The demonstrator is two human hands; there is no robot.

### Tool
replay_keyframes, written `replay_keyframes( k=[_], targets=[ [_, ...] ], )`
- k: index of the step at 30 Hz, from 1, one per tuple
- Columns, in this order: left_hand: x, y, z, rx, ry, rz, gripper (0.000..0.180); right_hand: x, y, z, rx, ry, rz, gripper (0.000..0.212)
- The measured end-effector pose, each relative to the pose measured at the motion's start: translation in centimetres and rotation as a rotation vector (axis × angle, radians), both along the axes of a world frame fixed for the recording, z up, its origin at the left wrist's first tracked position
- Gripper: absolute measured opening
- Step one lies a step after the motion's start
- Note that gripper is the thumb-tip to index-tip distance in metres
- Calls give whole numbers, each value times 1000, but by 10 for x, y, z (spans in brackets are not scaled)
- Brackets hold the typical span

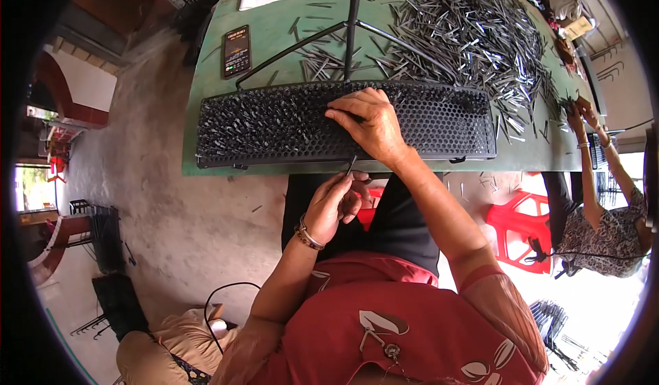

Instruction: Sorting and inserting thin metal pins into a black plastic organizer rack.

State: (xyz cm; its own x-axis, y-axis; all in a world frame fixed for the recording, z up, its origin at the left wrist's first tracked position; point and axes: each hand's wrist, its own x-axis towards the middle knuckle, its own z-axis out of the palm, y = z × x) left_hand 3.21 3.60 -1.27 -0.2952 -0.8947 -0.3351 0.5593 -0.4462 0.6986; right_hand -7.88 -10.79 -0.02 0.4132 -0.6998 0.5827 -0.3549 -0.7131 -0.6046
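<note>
the black perforated panel [432, 121] lies along the green table's [274, 28] near edge, bristling with dark pieces [254, 124] at left, mostly bare holes at right. the left hand [331, 203] pinches a thin dark rod [352, 164] by the near rim; the right hand [374, 121] bunches its fingertips over the holes, gripping what i cannot tell. best seat each piece straight, working rightward from the filled side.
</note>
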Motion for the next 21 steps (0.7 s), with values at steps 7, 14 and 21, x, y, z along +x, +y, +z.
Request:
replay_keyframes(
  k=[7,14,21],
  targets=[
    [2,5,-3,-15,12,9,30,-3,0,3,-93,18,-91,13],
    [2,9,-4,-41,28,7,30,-3,10,1,-95,92,-94,13],
    [2,19,-5,-47,24,21,30,-3,10,6,-184,142,-124,11]
  ],
)
